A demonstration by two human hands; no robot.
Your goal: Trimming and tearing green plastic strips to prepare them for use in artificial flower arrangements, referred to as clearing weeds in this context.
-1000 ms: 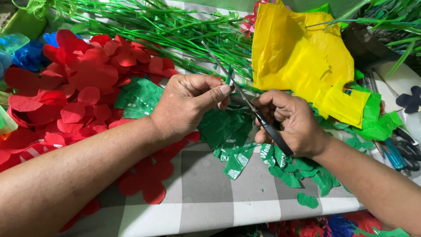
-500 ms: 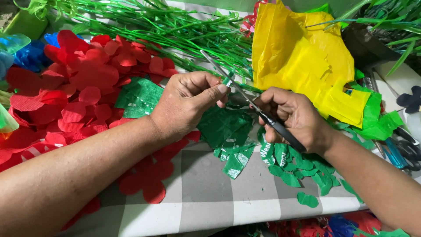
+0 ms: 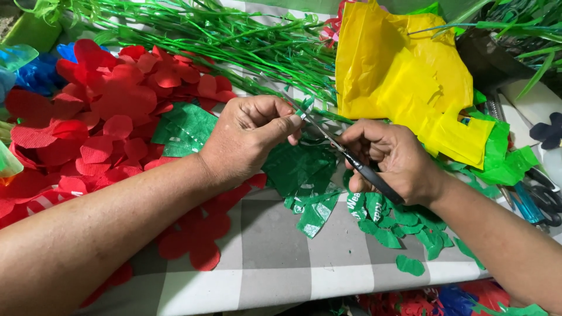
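Scissors are lying closed in the grip of the right hand, whose fingers are curling tight around the dark handles while the thin blades are pointing up and left toward the other hand. That left hand is pinching a small green plastic strip between thumb and forefinger, the rest of its fingers folding loosely into the palm; the blade tips are sitting just beside the strip, and whether they are touching it cannot be told. Both hands are hovering above the middle of the table, which is wearing a grey-and-white checked cloth. Directly beneath them a heap of green plastic cuttings is spreading toward the near edge, with smaller leaf-shaped green pieces scattering to the right under the right wrist. Red petal shapes are covering the left side of the table, some running under the left forearm. A bundle of green plastic stems is stretching along the far edge, and a crumpled yellow plastic sheet is lying at the far right, just behind the right hand. Blue scraps are showing at the far left corner.
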